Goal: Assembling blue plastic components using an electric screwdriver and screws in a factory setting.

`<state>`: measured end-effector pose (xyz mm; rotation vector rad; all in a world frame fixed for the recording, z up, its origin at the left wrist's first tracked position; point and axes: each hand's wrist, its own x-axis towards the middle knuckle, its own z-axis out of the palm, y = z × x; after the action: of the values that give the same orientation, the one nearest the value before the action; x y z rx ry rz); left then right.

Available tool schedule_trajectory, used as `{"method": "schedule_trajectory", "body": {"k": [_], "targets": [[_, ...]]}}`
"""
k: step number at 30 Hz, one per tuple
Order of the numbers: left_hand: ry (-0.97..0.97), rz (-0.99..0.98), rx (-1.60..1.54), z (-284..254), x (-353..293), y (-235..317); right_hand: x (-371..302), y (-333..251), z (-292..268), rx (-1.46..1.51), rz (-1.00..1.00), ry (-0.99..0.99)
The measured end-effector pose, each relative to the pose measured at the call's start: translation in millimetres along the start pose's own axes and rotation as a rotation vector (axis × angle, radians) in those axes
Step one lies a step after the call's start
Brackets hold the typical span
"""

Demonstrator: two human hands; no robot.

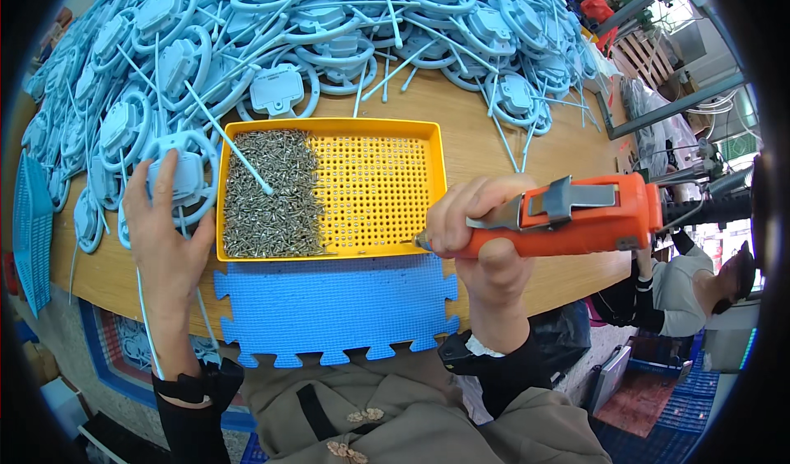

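At the left of the tray, my left hand (pixel 169 225) has its fingers over a light-blue plastic ring-shaped part (pixel 188 176) with a boxy centre and thin rods, its thumb at the near rim. My right hand (pixel 485 234) is wrapped round an orange powered screwdriver (pixel 588 217) with a metal lever. The driver's tip points left, over the lower right edge of the yellow tray (pixel 438 168). Loose small screws (pixel 271 192) heap in the tray's left part; the right part is a perforated plate with some screws standing in its holes.
A large pile of light-blue ring-shaped parts (pixel 329 28) covers the far and left table. A blue foam mat (pixel 337 308) lies before the tray. Left stands a blue plastic basket (pixel 33 234). A person (pixel 699 287) is at the right, near metal frames and cables.
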<state>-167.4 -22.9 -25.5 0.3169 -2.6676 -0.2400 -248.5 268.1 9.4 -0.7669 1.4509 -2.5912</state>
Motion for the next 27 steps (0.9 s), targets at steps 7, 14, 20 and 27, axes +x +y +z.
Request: {"method": "schedule_trajectory", "body": {"k": [7,14,20,27], "targets": [[0.135,0.339,-0.413,-46,-55,47,4,-39,11,-0.267,-0.104,-0.040],[-0.400,0.445,-0.538,-21,-82,80,-15,-34,49,-0.168,-0.073,-0.171],[-0.340,0.387,-0.659,-16,-94,74,-29,-15,62,-0.193,0.044,-0.204],[-0.343,0.427,-0.609,-18,-96,71,-29,-9,69,-0.190,0.048,-0.198]]}}
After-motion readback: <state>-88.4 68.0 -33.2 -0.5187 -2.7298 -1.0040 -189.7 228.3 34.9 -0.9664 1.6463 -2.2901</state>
